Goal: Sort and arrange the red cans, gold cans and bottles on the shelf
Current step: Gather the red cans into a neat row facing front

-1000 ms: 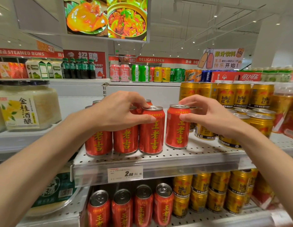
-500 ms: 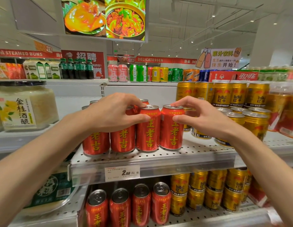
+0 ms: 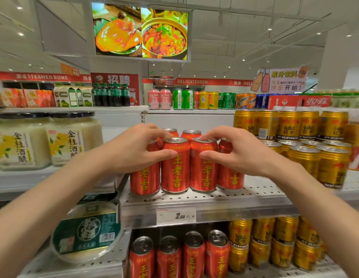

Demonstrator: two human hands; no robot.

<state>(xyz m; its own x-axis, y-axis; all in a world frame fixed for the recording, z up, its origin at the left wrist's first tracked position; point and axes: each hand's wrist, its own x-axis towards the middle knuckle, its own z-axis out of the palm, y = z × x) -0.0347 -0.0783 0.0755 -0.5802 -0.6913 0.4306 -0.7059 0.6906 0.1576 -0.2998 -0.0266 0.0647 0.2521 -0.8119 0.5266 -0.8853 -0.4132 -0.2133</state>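
Press inward evenly, left hand (image 3: 134, 151) clasping its red can (image 3: 175, 165), right hand (image 3: 234, 151) clasping the 3 o'clock neighbour (image 3: 203, 165), labels forward.

A single head-worn wide-angle view faces the perforated shelf (image 3: 254, 194) head-on from close range, about level with its red cans (image 3: 175, 167), taking in the tier below and the ceiling screen (image 3: 141, 31) above.

Both our arms reach forward, hands close together.
Our left hand (image 3: 132, 149) and right hand (image 3: 238, 151) curl palm-down, thumbs pointing inward, fingers (image 3: 209, 134) bent over in a grip.
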